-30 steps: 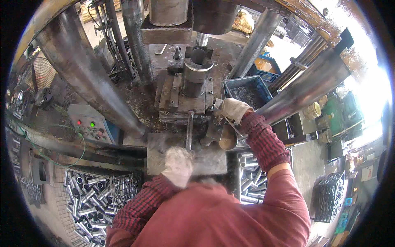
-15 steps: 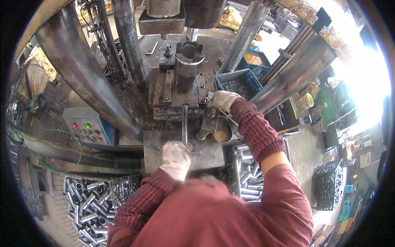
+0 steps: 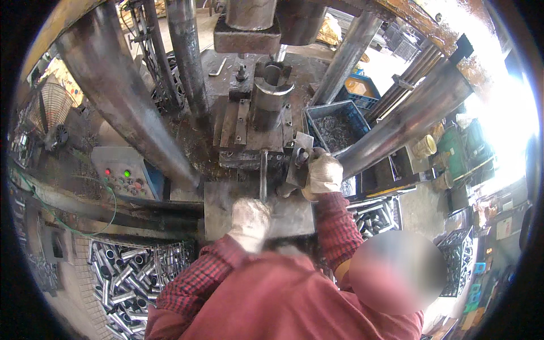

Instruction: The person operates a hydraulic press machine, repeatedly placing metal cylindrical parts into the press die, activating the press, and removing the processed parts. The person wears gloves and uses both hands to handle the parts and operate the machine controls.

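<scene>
In the middle stands a press die, a dark steel cylinder [image 3: 267, 105] with a notched open top, bolted on a thick base. A steel rod [image 3: 263, 173] runs from the base toward me. My left hand [image 3: 249, 221], in a whitish glove, is closed around the rod's near end. My right hand [image 3: 324, 173], in a soiled glove, is beside a steel bracket [image 3: 296, 164] with an upright pin [image 3: 303, 157]. Its fingers are curled near the pin, and what they hold is hidden. Above the die hangs the square press head [image 3: 247, 41].
Thick steel columns [image 3: 127, 96] flank the press. At left are a control box [image 3: 126, 173] with lit buttons and a wire basket [image 3: 181, 255] of cut metal tubes. Blue crates [image 3: 338, 116] stand right of the die; another tube bin [image 3: 391, 207] sits behind my right arm.
My right hand has come down and slightly right, now covering where a round pan showed beside the bracket. The view has shifted a little. My left hand stays at the rod.
</scene>
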`<move>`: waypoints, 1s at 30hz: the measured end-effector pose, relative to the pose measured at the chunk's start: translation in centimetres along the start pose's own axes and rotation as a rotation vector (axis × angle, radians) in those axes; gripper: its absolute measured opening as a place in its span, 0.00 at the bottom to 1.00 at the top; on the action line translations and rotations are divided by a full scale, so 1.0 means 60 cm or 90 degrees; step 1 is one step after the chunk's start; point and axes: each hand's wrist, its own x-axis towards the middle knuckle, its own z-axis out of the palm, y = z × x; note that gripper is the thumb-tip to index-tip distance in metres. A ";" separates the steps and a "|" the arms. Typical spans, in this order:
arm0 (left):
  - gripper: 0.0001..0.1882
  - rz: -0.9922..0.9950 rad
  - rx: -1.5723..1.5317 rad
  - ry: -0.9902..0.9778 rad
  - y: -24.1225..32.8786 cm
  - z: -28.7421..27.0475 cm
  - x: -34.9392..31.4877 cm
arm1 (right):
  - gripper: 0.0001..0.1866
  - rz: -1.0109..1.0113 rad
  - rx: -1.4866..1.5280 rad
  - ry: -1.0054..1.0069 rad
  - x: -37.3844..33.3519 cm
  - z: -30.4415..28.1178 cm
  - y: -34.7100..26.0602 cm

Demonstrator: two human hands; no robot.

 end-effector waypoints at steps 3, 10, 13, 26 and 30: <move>0.08 -0.005 0.003 0.061 -0.001 0.003 -0.002 | 0.19 -0.026 0.016 0.019 0.025 0.003 0.014; 0.18 0.076 0.026 0.104 -0.006 -0.003 -0.021 | 0.26 -0.087 -0.060 -0.049 0.205 0.068 0.078; 0.17 0.015 -0.051 0.089 0.000 -0.001 -0.017 | 0.19 -0.185 -0.069 -0.012 0.279 0.105 0.084; 0.06 -0.044 -0.018 0.129 0.007 0.009 0.000 | 0.34 0.027 0.047 0.234 0.142 0.081 0.044; 0.06 -0.060 -0.032 0.152 0.011 0.005 -0.003 | 0.36 0.372 0.374 0.007 0.157 0.050 0.014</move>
